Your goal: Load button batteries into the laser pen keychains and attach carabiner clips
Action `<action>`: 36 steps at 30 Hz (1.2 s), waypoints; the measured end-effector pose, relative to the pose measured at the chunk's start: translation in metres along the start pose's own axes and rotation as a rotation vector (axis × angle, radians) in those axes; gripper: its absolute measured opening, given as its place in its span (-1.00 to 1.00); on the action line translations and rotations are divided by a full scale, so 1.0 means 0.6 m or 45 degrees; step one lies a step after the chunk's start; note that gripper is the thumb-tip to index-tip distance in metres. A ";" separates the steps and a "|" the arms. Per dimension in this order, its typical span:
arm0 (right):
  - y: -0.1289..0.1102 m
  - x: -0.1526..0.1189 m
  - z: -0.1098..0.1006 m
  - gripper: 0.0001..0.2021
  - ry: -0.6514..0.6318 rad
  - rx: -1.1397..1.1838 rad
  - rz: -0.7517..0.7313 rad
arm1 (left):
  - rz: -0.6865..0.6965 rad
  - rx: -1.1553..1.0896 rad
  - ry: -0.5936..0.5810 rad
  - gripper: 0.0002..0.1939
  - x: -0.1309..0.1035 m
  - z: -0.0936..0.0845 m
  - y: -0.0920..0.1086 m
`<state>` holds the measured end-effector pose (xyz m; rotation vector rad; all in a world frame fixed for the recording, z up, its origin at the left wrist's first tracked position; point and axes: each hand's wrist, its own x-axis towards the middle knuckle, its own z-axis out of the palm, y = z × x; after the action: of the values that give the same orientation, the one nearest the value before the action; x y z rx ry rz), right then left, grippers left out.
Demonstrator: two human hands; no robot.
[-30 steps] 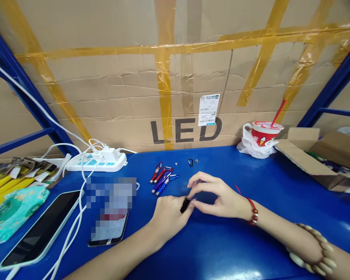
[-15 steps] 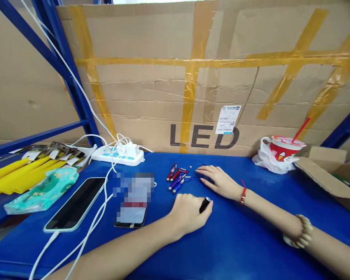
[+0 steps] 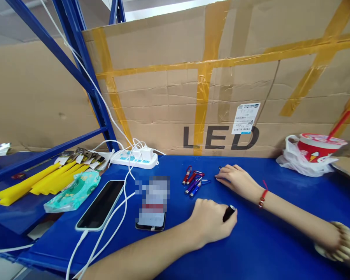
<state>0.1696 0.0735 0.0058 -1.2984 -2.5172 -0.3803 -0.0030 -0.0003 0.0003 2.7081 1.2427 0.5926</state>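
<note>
My left hand (image 3: 211, 223) is closed around a short black cylinder with a silvery end (image 3: 229, 213), most of it hidden in the fist. My right hand (image 3: 237, 179) rests low over the blue table, fingers bent and tips drawn together. What lies between those fingertips is hidden. A small dark clip-like piece (image 3: 220, 168) peeks out behind its fingers. To the left of the right hand lie several small metal keychain flashlights with carabiner clips: red ones (image 3: 189, 177) and, nearer me, blue and purple ones (image 3: 195, 188).
Left of my hands are a phone with a lit, blurred screen (image 3: 152, 219), a dark-screened phone (image 3: 102, 206) on a white cable, and a power strip (image 3: 147, 161). A red cup (image 3: 315, 149) in a plastic bag stands at right. A large carton (image 3: 163, 105) closes the back.
The camera view has turned left, so everything appears shifted right. A small silvery disc near the right fingertips no longer shows. The right fingers are closer together; the left hand keeps its grip.
</note>
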 end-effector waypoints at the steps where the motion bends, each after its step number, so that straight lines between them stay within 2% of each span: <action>1: 0.001 -0.009 -0.005 -0.76 -0.012 0.011 0.030 | -0.002 -0.001 0.001 -0.62 0.000 0.000 0.000; 7: -0.009 -0.055 -0.034 -0.81 -0.102 0.141 0.196 | 0.009 0.000 0.000 -0.63 0.004 0.003 0.001; 11: -0.021 -0.070 -0.049 -0.83 -0.220 0.382 0.326 | 0.022 0.009 -0.011 -0.64 0.006 0.005 0.001; 18: -0.032 -0.085 -0.056 -0.88 -0.303 0.496 0.333 | 0.067 0.004 -0.010 -0.66 0.008 0.005 0.001; 23: -0.044 -0.087 -0.072 -0.84 -0.393 0.509 0.334 | 0.096 -0.005 0.024 -0.66 0.010 0.010 -0.002; 26: -0.051 -0.085 -0.077 -0.87 -0.382 0.515 0.332 | 0.102 -0.010 0.043 -0.66 0.010 0.013 -0.002; 31: -0.049 -0.086 -0.071 -0.90 -0.375 0.541 0.352 | 0.095 -0.009 0.032 -0.67 0.010 0.012 0.000; 36: -0.042 -0.086 -0.065 -0.83 -0.416 0.531 0.362 | 0.089 0.000 0.006 -0.66 0.010 0.010 0.000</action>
<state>0.1824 0.0067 0.0202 -1.6021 -2.4156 0.4283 0.0025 0.0046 -0.0035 2.7618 1.1528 0.6076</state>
